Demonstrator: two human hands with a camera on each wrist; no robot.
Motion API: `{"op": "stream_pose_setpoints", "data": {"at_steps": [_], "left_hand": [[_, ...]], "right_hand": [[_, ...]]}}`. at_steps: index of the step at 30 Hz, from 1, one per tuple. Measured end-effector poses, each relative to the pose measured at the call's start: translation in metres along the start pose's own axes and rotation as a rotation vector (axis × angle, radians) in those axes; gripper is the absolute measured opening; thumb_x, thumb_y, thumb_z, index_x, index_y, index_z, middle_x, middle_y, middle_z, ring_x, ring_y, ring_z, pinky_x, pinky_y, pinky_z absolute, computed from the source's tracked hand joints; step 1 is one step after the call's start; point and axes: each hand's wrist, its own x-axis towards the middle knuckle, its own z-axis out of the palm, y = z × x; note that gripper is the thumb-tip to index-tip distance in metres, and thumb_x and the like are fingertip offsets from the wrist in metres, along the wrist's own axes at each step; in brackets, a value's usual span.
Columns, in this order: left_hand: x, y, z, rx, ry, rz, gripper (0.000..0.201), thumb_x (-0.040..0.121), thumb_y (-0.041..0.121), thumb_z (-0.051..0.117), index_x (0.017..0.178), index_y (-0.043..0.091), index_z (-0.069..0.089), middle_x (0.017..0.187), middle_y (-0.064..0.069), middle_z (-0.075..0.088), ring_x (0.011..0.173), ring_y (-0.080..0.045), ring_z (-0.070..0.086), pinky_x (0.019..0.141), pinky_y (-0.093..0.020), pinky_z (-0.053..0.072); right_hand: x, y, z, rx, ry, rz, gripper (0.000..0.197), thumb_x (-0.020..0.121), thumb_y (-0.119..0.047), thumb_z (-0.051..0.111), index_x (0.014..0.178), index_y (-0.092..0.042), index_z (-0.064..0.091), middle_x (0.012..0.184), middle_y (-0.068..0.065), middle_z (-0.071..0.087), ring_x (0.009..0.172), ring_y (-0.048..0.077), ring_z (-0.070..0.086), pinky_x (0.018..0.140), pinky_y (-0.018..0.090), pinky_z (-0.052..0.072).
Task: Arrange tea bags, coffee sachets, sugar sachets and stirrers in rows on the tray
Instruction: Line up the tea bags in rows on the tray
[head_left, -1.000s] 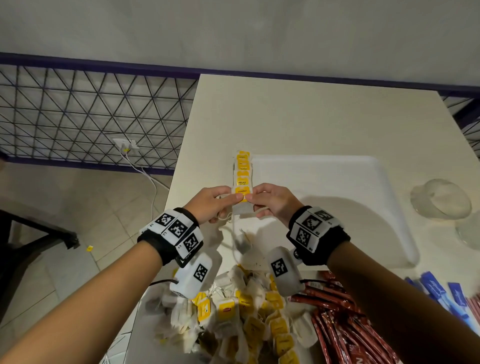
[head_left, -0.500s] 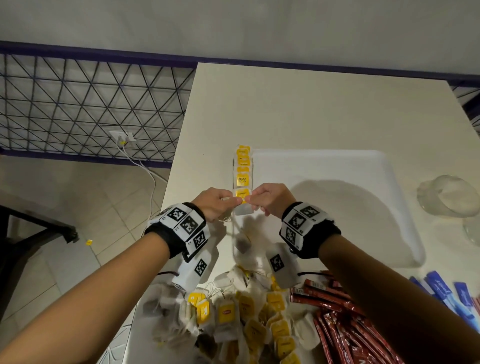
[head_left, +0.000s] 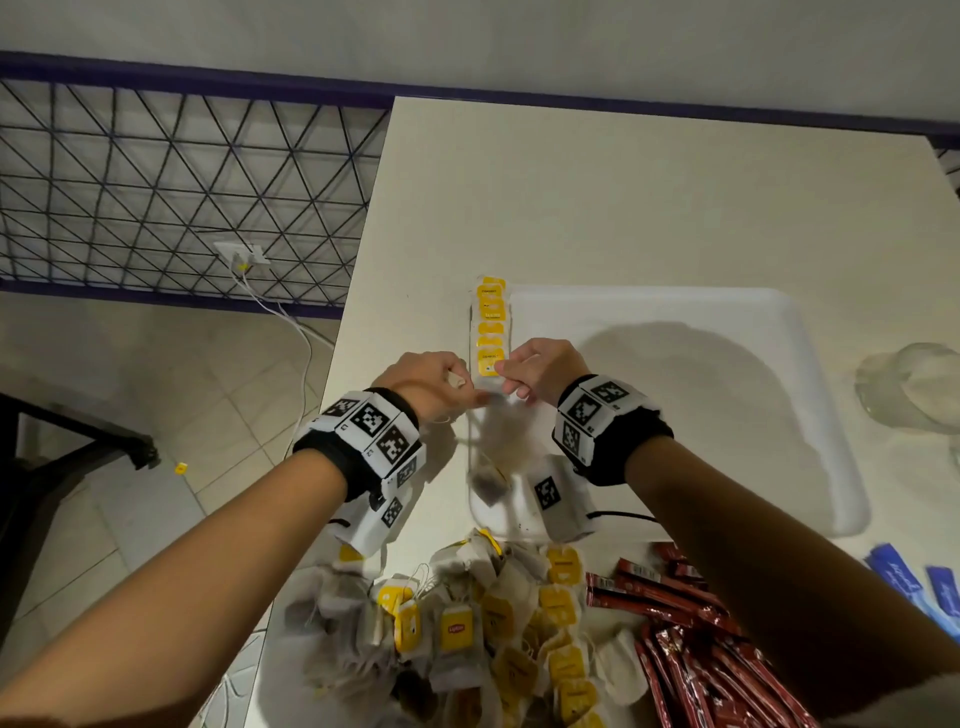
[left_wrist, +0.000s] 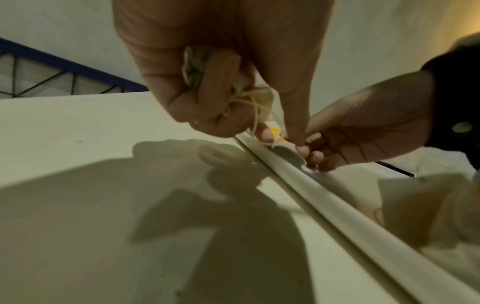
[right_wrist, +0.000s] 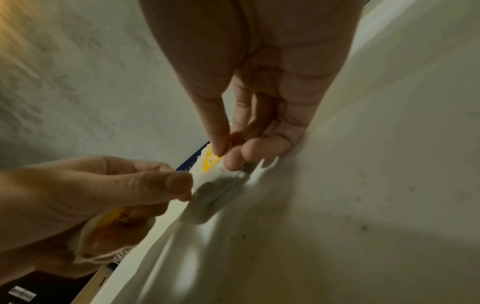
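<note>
White tray (head_left: 779, 322) on a pale worktop (head_left: 623, 197); along its left edge runs a row of tea bags (head_left: 490, 325) with yellow tags, the print on them too small to read. Left hand (head_left: 423, 384) at the near end of that row: fingers curled round a bunched tea bag with string (left_wrist: 205, 67), thumb and forefinger pinching the edge of the nearest tea bag in the row (right_wrist: 221, 181). Right hand (head_left: 540, 366) opposite, fingertips (right_wrist: 233, 162) pinching the same tea bag by its other edge, just above the tray's left rim. Loose heap of tea bags (head_left: 467, 639) on the near worktop; one yellow tag (head_left: 456, 629) reads "Lipton". Red coffee sachets (head_left: 691, 623) piled to the right of the heap, lettering illegible. Blue sachets (head_left: 898, 571) at the near right edge, script unreadable. Clear glass container (head_left: 914, 384) right of the tray. Both wrists carry bands with black-and-white square markers (head_left: 374, 421).
</note>
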Motion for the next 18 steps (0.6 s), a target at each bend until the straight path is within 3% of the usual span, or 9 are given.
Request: {"op": "stream_pose_setpoints", "data": {"at_steps": [3,8,13,16,18], "left_hand": [[0.003,0.004,0.005,0.114,0.009,-0.001,0.032,0.074,0.054,0.070,0.071,0.029,0.049,0.077,0.009,0.055,0.081,-0.017,0.056,0.080,-0.032,0.048],[0.007,0.005,0.005,0.084,0.062,0.005,0.033,0.074,0.049,0.072,0.069,0.028,0.046,0.086,0.003,0.057,0.082,-0.018,0.053,0.076,-0.030,0.043],[0.005,0.004,0.003,0.065,0.044,0.005,0.026,0.078,0.045,0.069,0.081,0.026,0.051,0.088,0.001,0.058,0.081,-0.017,0.054,0.073,-0.026,0.044],[-0.002,0.005,-0.002,-0.078,0.038,0.004,0.030,0.084,0.048,0.062,0.089,0.019,0.056,0.073,0.005,0.058,0.063,-0.009,0.053,0.050,-0.013,0.043],[-0.006,0.006,-0.006,-0.229,0.009,-0.039,0.033,0.088,0.051,0.053,0.082,0.018,0.054,0.066,0.003,0.054,0.051,-0.009,0.049,0.041,-0.016,0.039]], "right_hand": [[0.002,0.001,0.001,0.022,0.010,-0.007,0.019,0.084,-0.014,0.065,0.070,-0.015,0.052,0.061,0.005,0.060,0.048,0.012,0.048,0.051,0.023,0.044],[0.004,0.002,0.001,0.057,0.013,-0.002,0.018,0.085,-0.014,0.065,0.072,-0.015,0.052,0.061,0.005,0.060,0.049,0.013,0.049,0.051,0.024,0.045],[0.001,0.001,-0.001,0.044,0.018,-0.004,0.018,0.083,-0.020,0.067,0.074,-0.015,0.053,0.061,0.003,0.060,0.050,0.013,0.049,0.052,0.024,0.045],[-0.007,-0.002,-0.005,0.015,0.052,-0.037,0.020,0.081,-0.025,0.068,0.074,-0.015,0.053,0.061,0.001,0.059,0.051,0.013,0.048,0.054,0.027,0.045],[-0.018,-0.007,-0.006,0.016,0.037,-0.070,0.021,0.081,-0.026,0.068,0.076,-0.014,0.053,0.062,0.002,0.058,0.052,0.014,0.048,0.052,0.027,0.045]]}}
